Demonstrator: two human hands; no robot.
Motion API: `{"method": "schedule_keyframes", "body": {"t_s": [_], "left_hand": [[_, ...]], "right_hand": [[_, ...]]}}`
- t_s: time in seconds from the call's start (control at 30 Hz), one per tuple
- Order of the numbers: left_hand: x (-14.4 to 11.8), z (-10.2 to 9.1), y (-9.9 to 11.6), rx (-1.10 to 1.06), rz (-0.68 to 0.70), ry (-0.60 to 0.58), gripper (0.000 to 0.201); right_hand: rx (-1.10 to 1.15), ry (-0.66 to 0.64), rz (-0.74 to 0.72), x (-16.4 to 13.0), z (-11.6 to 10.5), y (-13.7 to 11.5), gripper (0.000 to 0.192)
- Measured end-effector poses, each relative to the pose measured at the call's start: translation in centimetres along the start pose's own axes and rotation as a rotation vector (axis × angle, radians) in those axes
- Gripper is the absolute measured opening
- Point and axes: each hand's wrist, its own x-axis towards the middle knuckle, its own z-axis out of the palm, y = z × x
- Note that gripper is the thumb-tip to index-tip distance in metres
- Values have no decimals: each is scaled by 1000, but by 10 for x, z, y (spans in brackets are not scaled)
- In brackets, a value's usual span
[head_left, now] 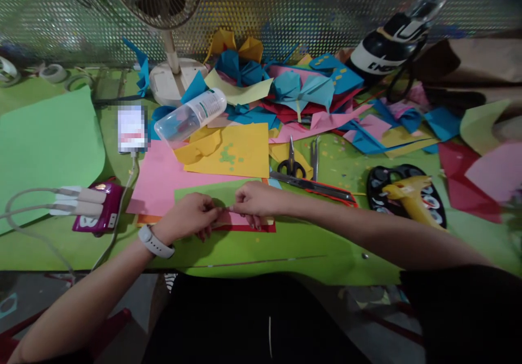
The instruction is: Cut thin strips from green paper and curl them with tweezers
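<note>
Hands meet at lower centre of the frame over a stack of paper. The left hand [190,216], a white watch [155,242] on its wrist, is curled with fingertips pinched together; the right hand [255,199] is curled the same way, its fingertips just beside the left's. Between them they pinch something small and thin at the edge of the green sheet [212,192]; what it is cannot be told. The green sheet lies on a pink sheet [157,182], with a red sheet [244,226] showing under the near edge.

Just above the hands lies a yellow sheet [236,152] with a clear bottle [190,116] on its side at its upper left corner. Right of that sheet, scissors [291,162] and tweezers [315,157] rest on the green table [261,250], with a cutter [314,188] lying below them. Further right a yellow glue gun [411,195] lies across a black palette [381,182].

At lower left a magenta power strip [98,211] holds white plugs. A large pale green sheet [44,146] fills the left side. A fan [167,54] stands at upper centre, and a heap of folded blue, pink and yellow paper [302,92] spreads to its right. A shoe [387,43] sits at upper right.
</note>
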Motion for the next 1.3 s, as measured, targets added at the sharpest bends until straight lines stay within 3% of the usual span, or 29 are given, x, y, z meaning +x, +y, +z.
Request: {"method": "schedule_keyframes", "body": {"t_s": [0.27, 0.7, 0.87, 1.07, 1.3], "left_hand": [[3, -2, 4, -95, -102, -29, 38], [4, -5, 7, -72, -120, -24, 44], [6, -2, 5, -29, -103, 0, 46], [6, 0, 2, -26, -115, 29, 47], [-17, -20, -19, -26, -192, 60, 50]], "right_hand": [[72, -12, 26, 0, -7, 16, 46], [123, 111, 124, -51, -45, 61, 40], [-6, 276, 42, -41, -31, 39, 39], [-114, 162, -60, -10, -12, 27, 47], [-97, 187, -10, -11, -11, 36, 50]]}}
